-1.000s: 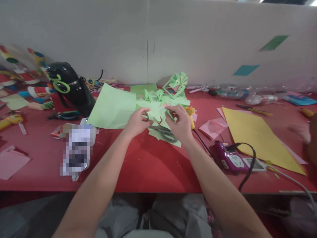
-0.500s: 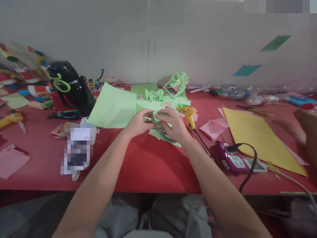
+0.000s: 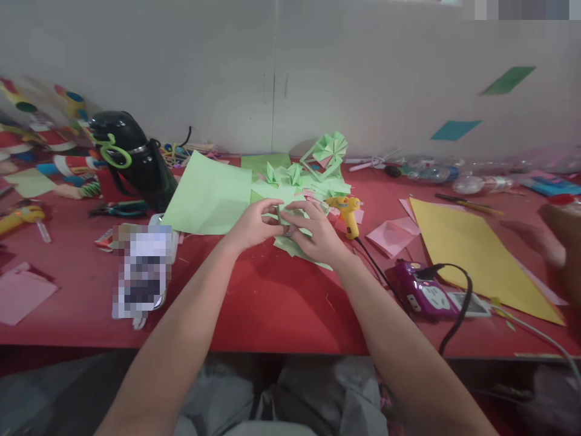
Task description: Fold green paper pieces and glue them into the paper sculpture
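Observation:
Between my left hand and my right hand is a small piece of folded green paper, pinched by the fingers of both. My fingers cover most of it, so its shape is hard to make out. Under and behind the hands lie green paper scraps. Folded green paper pieces and a round pleated green paper form stand further back. A large light green sheet rests to the left of my hands. Just right of my right hand is a yellow hot glue gun.
A black flask and a phone are on the left of the red table. On the right are a purple power socket, a yellow sheet and folded pink paper. Another person's arm shows at the right edge.
My right fingers have shifted on the folded green paper, which now shows as a thin edge rather than a broader face. The view has moved slightly.

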`<action>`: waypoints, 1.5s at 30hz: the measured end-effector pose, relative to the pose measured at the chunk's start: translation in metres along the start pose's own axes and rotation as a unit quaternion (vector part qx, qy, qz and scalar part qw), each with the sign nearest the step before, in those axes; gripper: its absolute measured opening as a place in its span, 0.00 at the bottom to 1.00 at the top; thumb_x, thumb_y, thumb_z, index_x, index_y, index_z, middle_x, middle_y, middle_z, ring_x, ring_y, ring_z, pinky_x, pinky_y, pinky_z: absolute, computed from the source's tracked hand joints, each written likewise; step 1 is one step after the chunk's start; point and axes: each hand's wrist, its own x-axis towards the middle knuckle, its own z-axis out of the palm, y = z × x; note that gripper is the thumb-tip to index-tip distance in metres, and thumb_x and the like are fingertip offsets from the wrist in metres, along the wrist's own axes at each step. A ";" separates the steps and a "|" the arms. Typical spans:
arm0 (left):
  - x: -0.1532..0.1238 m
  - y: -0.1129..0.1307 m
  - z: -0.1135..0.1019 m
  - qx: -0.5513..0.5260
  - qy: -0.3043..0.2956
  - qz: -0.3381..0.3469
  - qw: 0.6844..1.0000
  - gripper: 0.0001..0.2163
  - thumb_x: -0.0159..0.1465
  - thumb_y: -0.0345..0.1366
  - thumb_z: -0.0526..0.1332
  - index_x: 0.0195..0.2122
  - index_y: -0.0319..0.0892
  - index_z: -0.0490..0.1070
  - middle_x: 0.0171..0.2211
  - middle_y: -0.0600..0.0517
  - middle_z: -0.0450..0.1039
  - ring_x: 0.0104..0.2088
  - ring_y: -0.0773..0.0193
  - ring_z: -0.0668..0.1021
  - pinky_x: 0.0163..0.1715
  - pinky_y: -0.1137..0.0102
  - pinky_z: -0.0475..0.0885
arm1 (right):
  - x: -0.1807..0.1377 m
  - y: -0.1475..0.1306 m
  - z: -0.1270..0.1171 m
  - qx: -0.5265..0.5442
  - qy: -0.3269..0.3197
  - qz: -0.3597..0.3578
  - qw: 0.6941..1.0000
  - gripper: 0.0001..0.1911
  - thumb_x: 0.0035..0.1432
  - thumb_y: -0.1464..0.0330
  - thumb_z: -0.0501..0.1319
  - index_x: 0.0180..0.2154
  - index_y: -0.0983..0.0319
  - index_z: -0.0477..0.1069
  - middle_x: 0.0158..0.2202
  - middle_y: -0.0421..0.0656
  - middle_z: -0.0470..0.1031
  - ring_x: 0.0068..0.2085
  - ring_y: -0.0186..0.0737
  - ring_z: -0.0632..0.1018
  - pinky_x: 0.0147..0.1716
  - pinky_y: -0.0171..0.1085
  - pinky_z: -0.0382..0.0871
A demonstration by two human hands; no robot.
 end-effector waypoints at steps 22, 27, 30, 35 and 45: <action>-0.004 0.008 -0.002 -0.001 0.021 0.022 1.000 0.24 0.59 0.40 0.67 0.56 0.44 0.68 0.54 0.42 0.68 0.47 0.58 0.78 0.44 0.65 0.77 | 0.001 -0.005 -0.002 0.012 -0.002 0.026 1.000 0.24 0.58 0.75 0.52 0.50 0.52 0.77 0.56 0.47 0.66 0.59 0.51 0.66 0.59 0.58 0.58; -0.002 0.007 -0.004 0.003 0.012 0.041 0.999 0.26 0.59 0.37 0.66 0.59 0.44 0.64 0.48 0.45 0.70 0.37 0.65 0.79 0.41 0.66 0.77 | 0.001 -0.005 -0.001 0.085 0.025 0.072 0.993 0.22 0.57 0.73 0.53 0.46 0.51 0.79 0.62 0.43 0.62 0.64 0.51 0.62 0.62 0.60 0.55; -0.002 0.005 -0.003 0.059 0.020 0.061 0.996 0.26 0.60 0.34 0.65 0.60 0.45 0.63 0.48 0.45 0.71 0.35 0.66 0.79 0.40 0.67 0.76 | 0.001 -0.005 0.003 0.157 0.049 0.130 0.978 0.14 0.58 0.71 0.56 0.38 0.54 0.79 0.61 0.43 0.64 0.64 0.50 0.63 0.60 0.56 0.61; -0.006 0.005 0.001 0.154 0.035 0.103 0.982 0.27 0.60 0.31 0.63 0.60 0.47 0.61 0.47 0.45 0.74 0.40 0.62 0.80 0.44 0.66 0.75 | 0.004 -0.002 0.010 0.289 0.127 0.231 0.920 0.17 0.54 0.61 0.66 0.45 0.56 0.69 0.54 0.48 0.71 0.50 0.44 0.76 0.45 0.44 0.73; -0.008 0.008 0.004 0.148 0.012 0.090 0.985 0.23 0.59 0.32 0.63 0.56 0.46 0.63 0.41 0.49 0.77 0.40 0.62 0.80 0.43 0.67 0.75 | 0.004 0.003 0.011 0.217 0.101 0.227 0.944 0.11 0.53 0.59 0.68 0.34 0.58 0.75 0.35 0.42 0.76 0.38 0.39 0.75 0.38 0.40 0.69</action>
